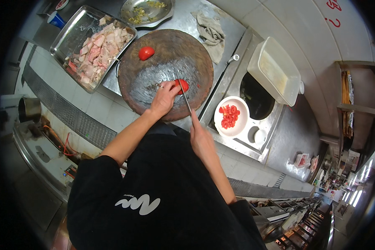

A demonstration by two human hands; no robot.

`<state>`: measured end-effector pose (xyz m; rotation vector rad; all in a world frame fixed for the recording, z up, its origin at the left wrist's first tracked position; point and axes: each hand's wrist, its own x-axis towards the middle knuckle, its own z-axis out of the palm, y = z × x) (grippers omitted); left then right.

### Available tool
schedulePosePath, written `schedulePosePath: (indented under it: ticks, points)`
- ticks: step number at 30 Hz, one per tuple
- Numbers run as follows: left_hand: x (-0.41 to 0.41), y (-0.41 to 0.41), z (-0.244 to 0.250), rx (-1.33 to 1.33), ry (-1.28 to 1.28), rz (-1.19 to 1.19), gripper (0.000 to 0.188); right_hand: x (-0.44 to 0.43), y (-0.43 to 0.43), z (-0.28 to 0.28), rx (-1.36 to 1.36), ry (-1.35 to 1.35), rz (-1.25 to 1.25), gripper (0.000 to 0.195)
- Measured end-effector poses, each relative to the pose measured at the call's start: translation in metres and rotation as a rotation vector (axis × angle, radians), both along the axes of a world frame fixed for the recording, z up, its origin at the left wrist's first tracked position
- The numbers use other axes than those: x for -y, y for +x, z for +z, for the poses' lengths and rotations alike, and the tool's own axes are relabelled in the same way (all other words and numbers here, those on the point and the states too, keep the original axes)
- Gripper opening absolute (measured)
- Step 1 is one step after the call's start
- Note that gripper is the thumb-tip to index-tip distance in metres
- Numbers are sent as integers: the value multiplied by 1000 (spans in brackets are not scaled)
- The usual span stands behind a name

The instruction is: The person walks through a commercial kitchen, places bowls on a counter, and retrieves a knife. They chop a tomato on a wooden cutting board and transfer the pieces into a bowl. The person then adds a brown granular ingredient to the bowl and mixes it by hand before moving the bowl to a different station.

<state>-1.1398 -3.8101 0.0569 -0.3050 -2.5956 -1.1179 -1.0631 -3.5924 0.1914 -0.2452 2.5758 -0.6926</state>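
A round wooden chopping block (165, 40) lies before me, its middle wet and shiny. My left hand (166, 97) presses with its fingertips on a red tomato piece (184, 86) on the block. In my right hand (202, 137) is a kitchen knife (186, 99), whose blade, seen nearly edge-on, stands against the tomato piece beside my left fingers. Near the block's upper left part sits another cut tomato piece (146, 53), touched by neither hand. Chopped tomato (229, 117) lies in a white bowl (218, 125) to the right of the block.
At the left, a metal tray (61, 40) holds sliced pale meat. Behind the block are a metal pan (125, 11) with chopped bits and a grey cloth (211, 34). A plastic tub (257, 59) stands over a dark round opening at the right, near a small white cup (260, 137).
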Motion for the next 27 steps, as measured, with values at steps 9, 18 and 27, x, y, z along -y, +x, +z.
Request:
schedulePosePath:
  ticks: [9,18,27]
  points:
    - [2,8,-9,-32,46,11,37,-69,65,19,67,35,37,64]
    - [4,7,-14,-41,45,0,40,-4,19,18,-52,-23,25,65]
    - [4,9,-22,-76,51,26,41,-53,64,27,80,24,14,66]
